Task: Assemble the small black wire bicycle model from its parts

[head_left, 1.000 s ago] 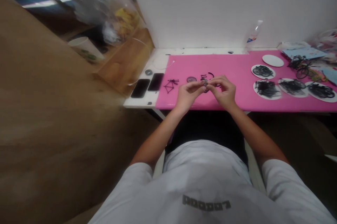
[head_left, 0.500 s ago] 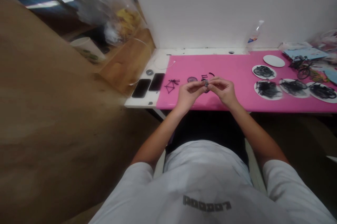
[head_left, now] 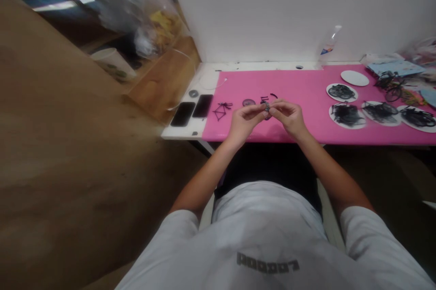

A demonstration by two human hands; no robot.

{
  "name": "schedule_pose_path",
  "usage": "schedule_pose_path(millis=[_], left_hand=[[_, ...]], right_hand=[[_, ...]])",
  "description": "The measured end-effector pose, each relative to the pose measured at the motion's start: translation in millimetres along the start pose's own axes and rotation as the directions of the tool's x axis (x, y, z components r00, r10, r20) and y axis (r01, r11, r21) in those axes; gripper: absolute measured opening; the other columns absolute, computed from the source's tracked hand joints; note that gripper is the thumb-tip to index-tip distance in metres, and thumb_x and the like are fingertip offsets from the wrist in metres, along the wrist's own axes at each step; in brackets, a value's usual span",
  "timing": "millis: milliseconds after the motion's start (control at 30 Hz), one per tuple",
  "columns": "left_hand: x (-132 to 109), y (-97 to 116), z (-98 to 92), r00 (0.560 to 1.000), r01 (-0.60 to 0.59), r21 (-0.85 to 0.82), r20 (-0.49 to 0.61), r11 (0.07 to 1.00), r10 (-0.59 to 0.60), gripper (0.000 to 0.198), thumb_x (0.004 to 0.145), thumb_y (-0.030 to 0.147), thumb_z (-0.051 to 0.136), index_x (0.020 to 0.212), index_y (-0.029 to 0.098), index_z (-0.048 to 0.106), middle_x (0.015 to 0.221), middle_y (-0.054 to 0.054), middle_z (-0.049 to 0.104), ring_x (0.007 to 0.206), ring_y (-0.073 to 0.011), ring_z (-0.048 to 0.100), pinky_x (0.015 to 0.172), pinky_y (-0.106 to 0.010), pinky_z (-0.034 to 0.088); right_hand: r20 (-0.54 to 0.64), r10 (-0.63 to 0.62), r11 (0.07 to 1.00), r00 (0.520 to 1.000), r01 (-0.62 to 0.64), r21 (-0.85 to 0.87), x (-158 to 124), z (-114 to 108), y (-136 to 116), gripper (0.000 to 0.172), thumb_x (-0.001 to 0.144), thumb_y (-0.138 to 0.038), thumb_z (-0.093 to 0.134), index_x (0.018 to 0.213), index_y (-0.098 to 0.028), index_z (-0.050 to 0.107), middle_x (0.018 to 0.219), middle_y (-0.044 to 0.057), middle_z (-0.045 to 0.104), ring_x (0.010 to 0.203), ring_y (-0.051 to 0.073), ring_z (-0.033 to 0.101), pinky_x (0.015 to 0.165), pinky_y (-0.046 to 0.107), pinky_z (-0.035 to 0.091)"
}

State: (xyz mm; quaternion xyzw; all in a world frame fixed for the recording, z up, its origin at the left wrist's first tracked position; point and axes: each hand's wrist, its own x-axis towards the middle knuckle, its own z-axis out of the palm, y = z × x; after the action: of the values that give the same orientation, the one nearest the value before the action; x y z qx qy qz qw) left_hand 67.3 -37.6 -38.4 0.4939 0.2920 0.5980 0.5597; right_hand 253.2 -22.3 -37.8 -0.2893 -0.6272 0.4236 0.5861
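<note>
My left hand (head_left: 244,121) and my right hand (head_left: 289,118) meet fingertip to fingertip above the pink mat (head_left: 289,85). Both pinch a small dark grey part (head_left: 267,107), too small to make out in detail. A black bicycle-shaped frame (head_left: 221,111) lies on the mat to the left of my left hand. Just behind that hand is a small spoked wheel (head_left: 248,102). Little black pieces (head_left: 264,98) and a curved black strip (head_left: 274,96) rest beyond my fingertips. Something dark under the fingers is partly hidden.
Two dark phones (head_left: 183,114) lie at the table's left end. White plates (head_left: 354,78), several with black parts, stand on the right, beside a pile of packets and black pieces (head_left: 393,92). A clear bottle (head_left: 329,47) stands by the wall. A wooden panel (head_left: 68,144) borders the left.
</note>
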Motion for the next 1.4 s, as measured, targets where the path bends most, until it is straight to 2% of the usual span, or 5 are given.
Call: schedule_pose_path(millis=[467, 833, 967, 1200, 1400], left_hand=[[1.3, -1.6, 2.2, 0.999, -0.046, -0.001, -0.016, 0.999, 0.046, 0.041, 0.068, 0.044, 0.107, 0.099, 0.023, 0.090, 0.106, -0.008, 0.088, 0.098, -0.0259, 0.085, 0.099, -0.046, 0.071], [0.0, -5.1, -1.4, 0.978, -0.206, 0.192, 0.006, 0.960, 0.208, 0.036, 0.080, 0.048, 0.099, 0.104, 0.023, 0.090, 0.107, -0.010, 0.087, 0.095, -0.0240, 0.085, 0.090, -0.039, 0.071], [0.8, -7.8, -1.4, 0.983, -0.176, 0.182, -0.009, 0.967, 0.181, 0.039, 0.078, 0.051, 0.100, 0.104, 0.023, 0.090, 0.109, -0.011, 0.087, 0.098, -0.0261, 0.085, 0.094, -0.042, 0.071], [1.7, -4.4, 0.9, 0.994, -0.104, 0.064, -0.031, 0.992, 0.107, 0.043, 0.072, 0.048, 0.104, 0.102, 0.021, 0.089, 0.109, -0.011, 0.087, 0.102, -0.0280, 0.085, 0.098, -0.048, 0.072], [1.4, -2.9, 1.4, 0.995, -0.095, 0.065, -0.038, 0.993, 0.098, 0.045, 0.070, 0.050, 0.105, 0.101, 0.021, 0.089, 0.109, -0.011, 0.087, 0.103, -0.0286, 0.085, 0.098, -0.049, 0.071]], right_hand=[[-0.012, 0.054, 0.998, 0.998, -0.054, 0.044, 0.4, 4.1, -4.0, 0.035, 0.082, -0.058, 0.097, 0.087, -0.026, 0.084, 0.092, 0.003, 0.076, 0.079, 0.017, 0.072, 0.077, 0.036, 0.065], [-0.005, 0.094, 0.996, 0.996, -0.094, -0.004, 1.7, 3.3, -5.7, 0.046, 0.079, -0.069, 0.095, 0.082, -0.025, 0.082, 0.091, 0.004, 0.075, 0.083, 0.018, 0.069, 0.080, 0.037, 0.065], [-0.019, 0.077, 0.997, 0.997, -0.077, -0.004, 2.3, 2.9, -2.5, 0.046, 0.078, -0.070, 0.095, 0.082, -0.026, 0.082, 0.091, 0.004, 0.075, 0.083, 0.018, 0.070, 0.078, 0.036, 0.065], [-0.014, 0.020, 0.999, 1.000, -0.021, -0.028, 0.4, 2.0, -4.6, 0.029, 0.086, -0.055, 0.095, 0.092, -0.028, 0.088, 0.098, 0.005, 0.076, 0.087, 0.019, 0.074, 0.079, 0.037, 0.066], [-0.021, 0.020, 0.999, 1.000, -0.021, -0.049, 0.3, 2.3, -5.8, 0.033, 0.084, -0.058, 0.095, 0.092, -0.027, 0.086, 0.099, 0.005, 0.077, 0.087, 0.019, 0.074, 0.078, 0.037, 0.068]])
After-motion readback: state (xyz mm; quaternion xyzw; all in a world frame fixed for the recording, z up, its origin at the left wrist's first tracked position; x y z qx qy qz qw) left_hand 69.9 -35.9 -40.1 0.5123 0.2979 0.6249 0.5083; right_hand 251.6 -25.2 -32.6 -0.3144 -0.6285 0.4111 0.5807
